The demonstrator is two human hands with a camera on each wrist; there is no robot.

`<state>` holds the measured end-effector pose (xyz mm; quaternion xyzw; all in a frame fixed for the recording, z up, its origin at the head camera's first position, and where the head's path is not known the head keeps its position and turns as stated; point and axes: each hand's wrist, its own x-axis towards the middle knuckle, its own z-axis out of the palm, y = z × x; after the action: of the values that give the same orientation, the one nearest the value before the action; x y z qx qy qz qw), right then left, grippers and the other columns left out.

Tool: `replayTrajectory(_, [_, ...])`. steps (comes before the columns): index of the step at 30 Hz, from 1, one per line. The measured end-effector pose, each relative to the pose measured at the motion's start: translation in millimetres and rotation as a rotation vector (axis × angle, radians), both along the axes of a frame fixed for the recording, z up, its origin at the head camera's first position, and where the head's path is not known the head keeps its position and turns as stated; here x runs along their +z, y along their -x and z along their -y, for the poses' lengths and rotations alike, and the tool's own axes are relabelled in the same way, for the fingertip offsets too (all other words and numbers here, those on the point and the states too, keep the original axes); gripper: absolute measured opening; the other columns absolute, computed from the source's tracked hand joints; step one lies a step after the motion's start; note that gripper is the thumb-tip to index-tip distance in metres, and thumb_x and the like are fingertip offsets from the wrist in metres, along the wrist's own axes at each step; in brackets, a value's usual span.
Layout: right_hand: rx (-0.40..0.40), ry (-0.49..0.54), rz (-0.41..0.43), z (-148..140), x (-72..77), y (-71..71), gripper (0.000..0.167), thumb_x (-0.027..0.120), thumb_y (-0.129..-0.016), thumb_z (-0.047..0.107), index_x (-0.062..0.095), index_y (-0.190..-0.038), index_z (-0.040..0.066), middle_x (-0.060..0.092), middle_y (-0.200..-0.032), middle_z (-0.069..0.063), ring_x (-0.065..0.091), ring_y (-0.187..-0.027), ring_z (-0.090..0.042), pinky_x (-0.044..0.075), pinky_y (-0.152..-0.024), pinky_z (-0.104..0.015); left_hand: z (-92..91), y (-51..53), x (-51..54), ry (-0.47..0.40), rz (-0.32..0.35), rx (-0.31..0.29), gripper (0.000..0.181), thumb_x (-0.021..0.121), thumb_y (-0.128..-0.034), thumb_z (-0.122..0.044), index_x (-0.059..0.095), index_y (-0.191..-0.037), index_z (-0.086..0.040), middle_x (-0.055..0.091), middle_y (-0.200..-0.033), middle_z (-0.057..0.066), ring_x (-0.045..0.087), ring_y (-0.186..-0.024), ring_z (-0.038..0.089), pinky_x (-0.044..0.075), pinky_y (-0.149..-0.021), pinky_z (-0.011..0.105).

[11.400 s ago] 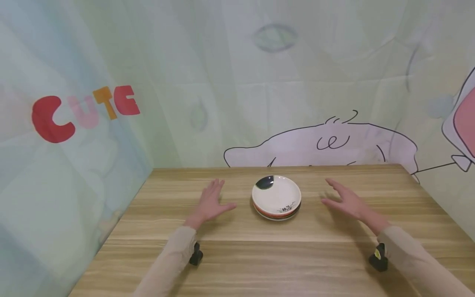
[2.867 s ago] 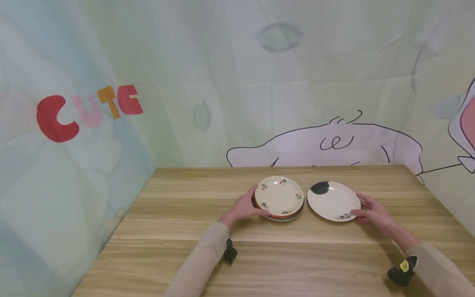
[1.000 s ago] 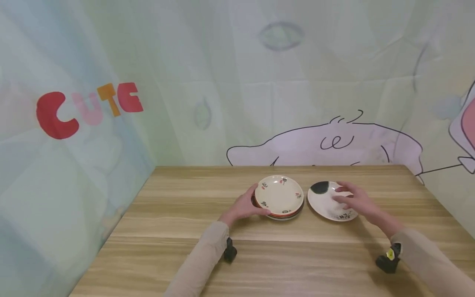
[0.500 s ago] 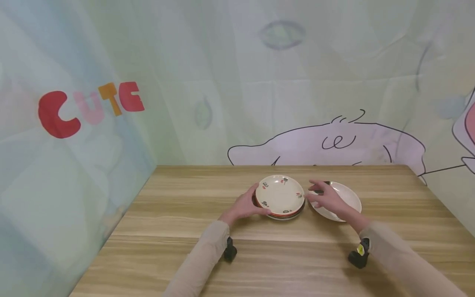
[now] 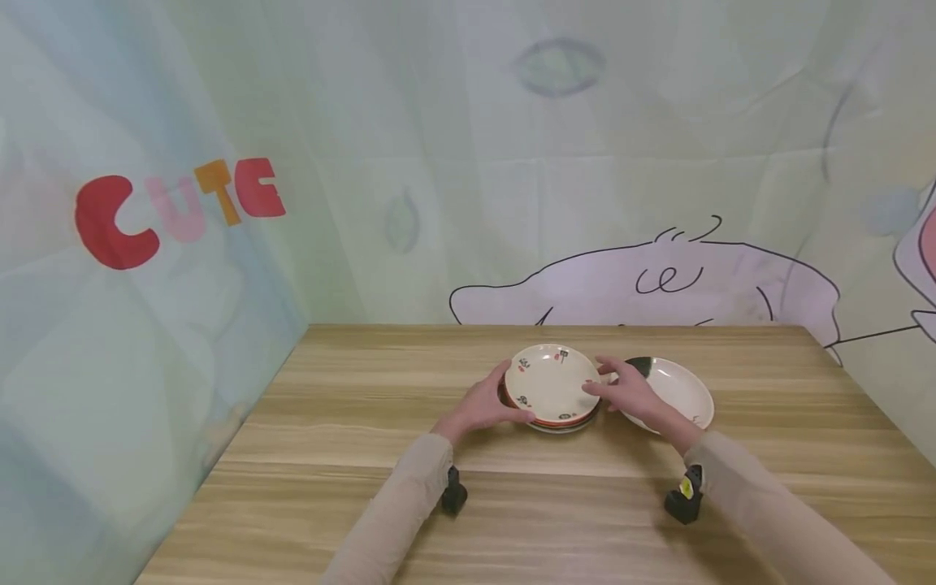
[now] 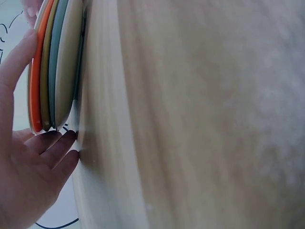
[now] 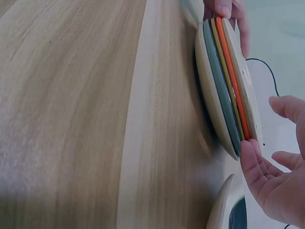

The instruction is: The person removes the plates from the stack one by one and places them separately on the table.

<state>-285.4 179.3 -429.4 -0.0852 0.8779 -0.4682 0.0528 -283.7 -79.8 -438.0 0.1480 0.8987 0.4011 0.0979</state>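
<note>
A stack of several plates sits on the wooden table in the head view, topped by a cream plate (image 5: 548, 387) with small floral marks. Orange, mustard and teal rims show along the stack's side (image 7: 224, 81) in the right wrist view. My left hand (image 5: 478, 408) holds the stack's left side, thumb at the near rim and fingers round the edge. My right hand (image 5: 634, 396) is at the right side, a fingertip touching the rim while its thumb stands apart above the top plate. Beneath that hand, partly hidden, lies a white plate (image 5: 686, 393) with a dark patch.
The wooden table (image 5: 366, 504) ends at a fabric backdrop (image 5: 380, 162) behind and to the left. The single white plate lies close beside the stack on the right. Each sleeve carries a black wrist camera (image 5: 683, 497).
The patched plate has gone from the stack's top to the table on the right. My right hand has since let go of it and moved left to the stack; my left hand stays put.
</note>
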Motion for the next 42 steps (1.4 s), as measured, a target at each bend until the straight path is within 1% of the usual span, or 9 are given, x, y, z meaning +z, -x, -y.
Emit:
replayTrajectory(8, [-0.004, 0.006, -0.011, 2.2, -2.0, 2.0, 0.067, 0.066, -0.081, 0.017, 0.033, -0.134, -0.007, 0.043, -0.123, -0.031, 0.057, -0.087, -0.029, 0.052, -0.057, -0.029, 0.9, 2.2, -1.4, 0.006, -0.013, -0.003, 0.106, 0.079, -0.0638, -0.045, 0.018, -0.145, -0.014, 0.031, -0.145, 0.011, 0.030, -0.131, 0.026, 0.025, -0.107, 0.042])
replayTrajectory(14, [-0.006, 0.039, -0.027, 3.4, -4.4, 3.2, 0.065, 0.065, -0.078, 0.006, 0.033, -0.132, -0.010, 0.044, -0.120, -0.032, 0.056, -0.076, -0.021, 0.051, -0.053, -0.028, 1.6, 2.2, -1.0, 0.010, -0.014, -0.003, 0.107, 0.079, -0.0636, -0.045, 0.018, -0.145, -0.014, 0.031, -0.145, 0.011, 0.031, -0.131, 0.025, 0.026, -0.107, 0.042])
replayTrajectory(17, [-0.009, 0.052, -0.029, 3.4, -5.1, 3.5, 0.065, 0.065, -0.077, 0.003, 0.033, -0.132, -0.012, 0.044, -0.118, -0.032, 0.055, -0.073, -0.019, 0.051, -0.052, -0.028, 1.5, 1.8, -0.3, 0.007, -0.009, -0.002, 0.106, 0.079, -0.0641, -0.045, 0.018, -0.145, -0.015, 0.032, -0.145, 0.011, 0.031, -0.131, 0.026, 0.026, -0.107, 0.043])
replayTrajectory(23, [-0.003, 0.024, -0.009, 1.9, -4.0, 3.6, 0.064, 0.065, -0.078, 0.007, 0.036, -0.130, -0.013, 0.048, -0.116, -0.030, 0.056, -0.074, -0.019, 0.051, -0.054, -0.027, 1.1, 1.1, 0.8, 0.009, -0.003, 0.007, 0.106, 0.079, -0.0641, -0.045, 0.018, -0.145, -0.015, 0.031, -0.145, 0.010, 0.030, -0.131, 0.026, 0.026, -0.107, 0.043])
replayTrajectory(29, [0.004, 0.020, 0.017, -0.3, -3.8, 4.2, 0.061, 0.065, -0.080, 0.009, 0.038, -0.131, -0.011, 0.049, -0.117, -0.026, 0.054, -0.076, -0.018, 0.050, -0.058, -0.027, 1.3, 1.5, -0.1, 0.014, 0.004, 0.008, 0.106, 0.078, -0.0637, -0.047, 0.017, -0.146, -0.016, 0.030, -0.146, 0.010, 0.030, -0.131, 0.026, 0.027, -0.106, 0.044])
replayTrajectory(36, [-0.003, 0.025, 0.014, -1.0, -7.1, 5.0, 0.061, 0.065, -0.079, 0.008, 0.038, -0.131, -0.011, 0.049, -0.118, -0.026, 0.054, -0.076, -0.018, 0.051, -0.059, -0.027, 1.3, 2.8, -2.9, 0.007, -0.006, 0.003, 0.108, 0.079, -0.0628, -0.047, 0.017, -0.145, -0.015, 0.031, -0.145, 0.010, 0.031, -0.131, 0.027, 0.028, -0.106, 0.044])
replayTrajectory(39, [-0.012, 0.026, 0.025, -1.7, -7.6, 4.9, 0.061, 0.065, -0.079, 0.008, 0.038, -0.131, -0.010, 0.048, -0.119, -0.026, 0.055, -0.077, -0.018, 0.051, -0.060, -0.026, 0.9, 3.2, -3.8, 0.013, -0.007, 0.001, 0.108, 0.079, -0.0626, -0.048, 0.017, -0.146, -0.016, 0.031, -0.145, 0.009, 0.032, -0.130, 0.027, 0.028, -0.105, 0.044])
replayTrajectory(42, [-0.014, 0.030, 0.031, -2.2, -6.6, 4.8, 0.061, 0.064, -0.079, 0.008, 0.039, -0.131, -0.009, 0.048, -0.120, -0.026, 0.056, -0.079, -0.018, 0.052, -0.061, -0.025, 0.5, 3.4, -3.6, 0.018, -0.022, -0.004, 0.107, 0.079, -0.0624, -0.048, 0.018, -0.145, -0.016, 0.033, -0.144, 0.009, 0.034, -0.129, 0.027, 0.031, -0.104, 0.043])
